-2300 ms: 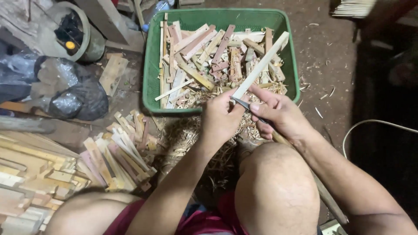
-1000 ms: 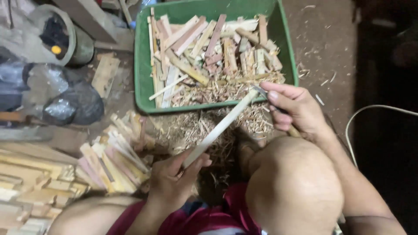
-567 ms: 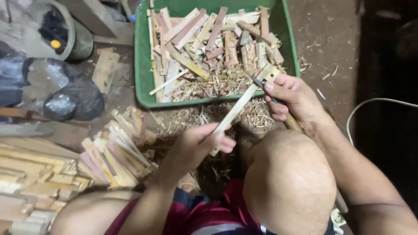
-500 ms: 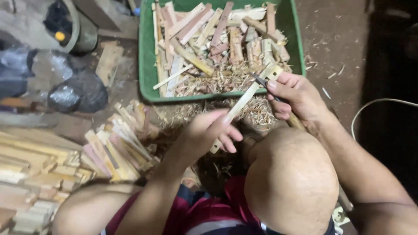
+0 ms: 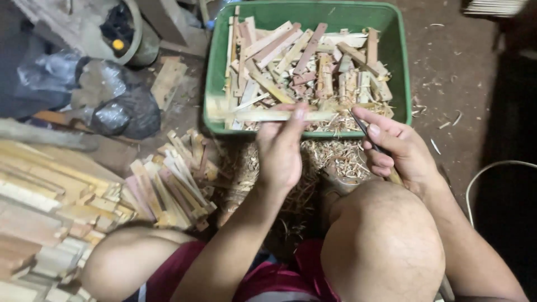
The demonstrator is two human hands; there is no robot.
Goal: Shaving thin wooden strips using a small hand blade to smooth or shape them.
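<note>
Largest item first: the green plastic tub [image 5: 215,67] at 12 o'clock, packed with cut bamboo offcuts [image 5: 313,61] and pale shavings along its near wall. At 9 o'clock we have a stack of split bamboo pieces [image 5: 168,179] fanned out on the dirt floor [image 5: 453,72], with longer wood slats [image 5: 33,207] piled at 8 o'clock. Black plastic bags [image 5: 120,109] sit at 10 o'clock, a round bucket-like container [image 5: 131,33] behind them at 11. A heap of shavings [image 5: 330,156] lies between the tub and our knees. A white cable [image 5: 492,168] curves in at 3 o'clock.

Our left hand [image 5: 279,151] is at centre, fingers closed in a pinch on a thin bamboo strip [image 5: 263,115] — the strip lies roughly level, running toward 9 o'clock across the tub's near rim, motion-blurred at its far end. Our right hand [image 5: 400,151], at 2 o'clock from the left, is curled tight around a slim dark-bladed knife [image 5: 362,127]; the blade tip points up toward 11 o'clock, close to the strip's right end. Whether blade and strip touch — we cannot tell. The hand rests just above our right knee.
</note>
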